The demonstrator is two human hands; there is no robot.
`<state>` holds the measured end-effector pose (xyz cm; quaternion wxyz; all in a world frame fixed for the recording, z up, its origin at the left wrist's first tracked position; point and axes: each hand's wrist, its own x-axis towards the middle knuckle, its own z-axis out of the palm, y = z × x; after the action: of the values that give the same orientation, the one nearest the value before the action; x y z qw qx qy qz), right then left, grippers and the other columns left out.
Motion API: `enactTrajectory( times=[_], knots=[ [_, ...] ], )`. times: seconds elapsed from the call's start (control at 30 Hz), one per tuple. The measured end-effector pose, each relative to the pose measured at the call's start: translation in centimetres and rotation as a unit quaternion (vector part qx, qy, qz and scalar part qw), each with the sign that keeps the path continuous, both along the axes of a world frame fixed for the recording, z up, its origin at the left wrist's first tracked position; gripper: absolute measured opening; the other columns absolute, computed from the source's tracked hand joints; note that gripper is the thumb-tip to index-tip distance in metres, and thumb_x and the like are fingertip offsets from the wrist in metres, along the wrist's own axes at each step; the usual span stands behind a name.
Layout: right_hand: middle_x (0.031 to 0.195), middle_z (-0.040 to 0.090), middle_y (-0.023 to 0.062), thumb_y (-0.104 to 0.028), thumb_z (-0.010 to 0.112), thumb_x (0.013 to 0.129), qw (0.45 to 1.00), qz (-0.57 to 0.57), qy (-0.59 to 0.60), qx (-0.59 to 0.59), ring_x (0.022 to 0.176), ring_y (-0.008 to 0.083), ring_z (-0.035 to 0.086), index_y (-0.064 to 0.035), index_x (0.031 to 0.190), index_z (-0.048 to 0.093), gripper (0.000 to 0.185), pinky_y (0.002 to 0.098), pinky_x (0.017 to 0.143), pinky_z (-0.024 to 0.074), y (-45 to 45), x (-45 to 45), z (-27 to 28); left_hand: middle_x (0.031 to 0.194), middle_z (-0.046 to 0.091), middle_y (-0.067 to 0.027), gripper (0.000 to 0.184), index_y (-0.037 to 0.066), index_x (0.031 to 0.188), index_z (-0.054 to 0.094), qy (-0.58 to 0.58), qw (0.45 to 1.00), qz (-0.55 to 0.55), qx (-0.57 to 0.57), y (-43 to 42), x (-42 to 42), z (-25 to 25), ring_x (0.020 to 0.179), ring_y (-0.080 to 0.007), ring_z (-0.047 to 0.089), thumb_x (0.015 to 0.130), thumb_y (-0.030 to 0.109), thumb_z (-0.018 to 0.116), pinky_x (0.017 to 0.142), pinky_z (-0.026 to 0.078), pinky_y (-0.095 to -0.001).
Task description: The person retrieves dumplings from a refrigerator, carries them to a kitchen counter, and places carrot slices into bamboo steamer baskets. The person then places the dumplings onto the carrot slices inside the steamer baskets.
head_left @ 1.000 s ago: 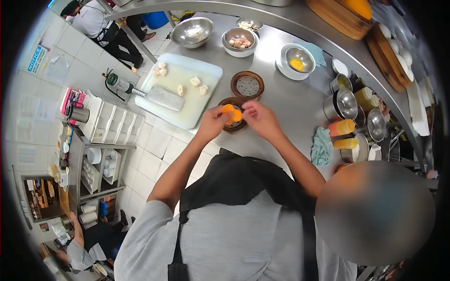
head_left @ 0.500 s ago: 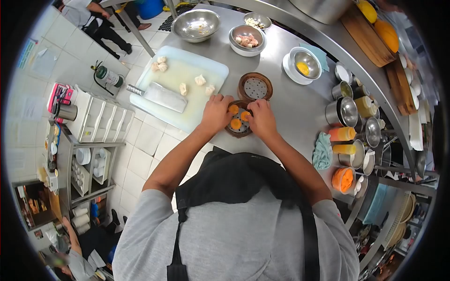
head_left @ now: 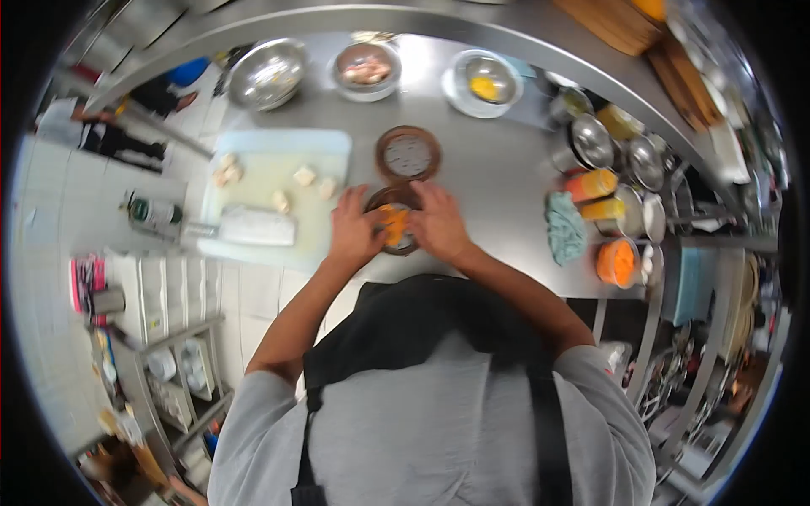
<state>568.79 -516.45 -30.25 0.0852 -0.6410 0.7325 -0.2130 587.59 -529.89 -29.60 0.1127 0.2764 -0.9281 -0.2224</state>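
Both hands are at the near round wooden steamer [head_left: 381, 199], which has orange carrot slices [head_left: 394, 224] in it. My left hand [head_left: 354, 226] rests at its left side, fingertips touching the slices. On the right side, my right hand [head_left: 438, 223] reaches over the rim with its fingers partly spread. Blur hides whether either hand pinches a slice. A second steamer [head_left: 407, 155] with a perforated base sits just beyond. To the left, a cutting board [head_left: 325, 143] carries several pale dumplings [head_left: 305, 175] and a cleaver [head_left: 257, 226].
Metal bowls stand at the back: one large [head_left: 267, 74], one with raw meat [head_left: 365, 71], one with yellow contents [head_left: 484, 81]. On the right are a green cloth [head_left: 564, 228], orange bottles [head_left: 592, 184] and a tub of carrot slices [head_left: 617, 262]. A shelf edge [head_left: 354, 18] crosses above.
The slices have gone from my left hand into the near steamer, and now lie closer together there. My right hand has come in to the steamer. The view has shifted and turned.
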Motion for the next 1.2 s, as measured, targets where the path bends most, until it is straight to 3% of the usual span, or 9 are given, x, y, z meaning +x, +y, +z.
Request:
enactTrajectory(
  times=[0.3,0.4,0.43,0.5,0.57,0.67,0.7,0.9,1.2],
  knots=[
    [0.142,0.052,0.0212,-0.017,0.077,0.084,0.967,-0.163,-0.003,-0.196,0.133,0.0427,0.049,-0.0126,0.109,0.074,0.026,0.053,0.109,0.0449,13.2,-9.0,5.6,0.153,0.045,-0.0224,0.03,0.014,0.1,0.079,0.041,0.997,-0.034,-0.052,0.7,-0.2,-0.8,0.144,-0.046,0.038,0.071,0.021,0.084,0.114,0.036,-0.0581],
    [0.134,0.06,0.0183,-0.013,0.081,0.079,0.898,-0.396,0.021,-0.189,0.123,0.0386,0.057,-0.012,0.108,0.075,0.03,0.0473,0.101,0.0509,22.6,-16.1,8.8,0.154,0.043,-0.021,0.032,0.014,0.106,0.078,0.029,0.997,-0.01,-0.067,2.0,-0.6,0.5,0.144,-0.0463,0.038,0.075,0.018,0.082,0.115,0.036,-0.0573],
    [0.126,0.064,0.0201,-0.011,0.079,0.08,0.86,-0.438,0.147,-0.216,0.112,0.0389,0.062,-0.0107,0.109,0.075,0.029,0.047,0.095,0.0534,26.7,-19.9,7.1,0.154,0.043,-0.0209,0.032,0.013,0.108,0.077,0.032,0.997,0.001,-0.072,2.4,-0.7,0.7,0.143,-0.0464,0.038,0.076,0.017,0.081,0.116,0.036,-0.0572],
    [0.102,0.072,0.022,-0.012,0.074,0.084,0.799,-0.567,0.111,-0.166,0.099,0.0423,0.068,-0.0049,0.102,0.076,0.019,0.0492,0.09,0.0547,33.9,-24.3,7.4,0.154,0.042,-0.0206,0.034,0.012,0.113,0.076,0.036,0.996,0.026,-0.08,3.2,-0.8,1.1,0.143,-0.0466,0.038,0.079,0.016,0.08,0.117,0.035,-0.0571],
    [0.103,0.074,0.0219,-0.013,0.07,0.086,0.762,-0.641,0.07,-0.062,0.101,0.0408,0.069,-0.0054,0.102,0.077,0.019,0.0491,0.089,0.0558,39.1,-26.6,6.3,0.154,0.042,-0.0213,0.034,0.011,0.114,0.076,0.041,0.996,0.046,-0.069,4.0,-0.9,1.2,0.143,-0.0464,0.038,0.08,0.015,0.079,0.117,0.035,-0.0567],
    [0.106,0.075,0.021,-0.011,0.064,0.087,0.836,-0.534,-0.003,0.13,0.098,0.0388,0.072,-0.0073,0.108,0.077,0.025,0.0489,0.087,0.0574,43.8,-27.9,4.3,0.154,0.043,-0.0228,0.034,0.01,0.115,0.075,0.04,0.995,0.064,-0.066,5.2,-1.3,1.2,0.142,-0.0463,0.04,0.082,0.015,0.077,0.117,0.035,-0.0561],
    [0.105,0.076,0.0188,-0.012,0.06,0.088,0.84,-0.529,0.0,0.117,0.096,0.0375,0.073,-0.0102,0.118,0.075,0.033,0.0502,0.086,0.0578,44.4,-28.0,3.9,0.154,0.043,-0.0233,0.034,0.009,0.116,0.074,0.039,0.995,0.07,-0.066,5.7,-1.5,1.2,0.142,-0.0463,0.04,0.083,0.015,0.077,0.117,0.034,-0.0558],
    [0.101,0.076,0.0192,-0.01,0.061,0.087,0.754,-0.648,0.037,0.1,0.097,0.0406,0.073,-0.0097,0.112,0.074,0.028,0.0508,0.083,0.0583,42.2,-30.0,2.7,0.152,0.045,-0.024,0.032,0.01,0.116,0.073,0.067,0.995,0.061,-0.045,8.0,-3.8,2.2,0.141,-0.0456,0.041,0.085,0.018,0.076,0.117,0.034,-0.0547],
    [0.103,0.071,0.0217,-0.01,0.062,0.086,0.785,-0.617,0.049,-0.015,0.092,0.044,0.07,-0.0049,0.104,0.067,0.019,0.0522,0.08,0.0578,42.4,-28.3,3.5,0.153,0.045,-0.0219,0.028,0.008,0.116,0.074,0.086,0.991,0.078,-0.067,9.3,-4.8,4.1,0.141,-0.0438,0.041,0.09,0.019,0.074,0.118,0.033,-0.0536]
  ],
)
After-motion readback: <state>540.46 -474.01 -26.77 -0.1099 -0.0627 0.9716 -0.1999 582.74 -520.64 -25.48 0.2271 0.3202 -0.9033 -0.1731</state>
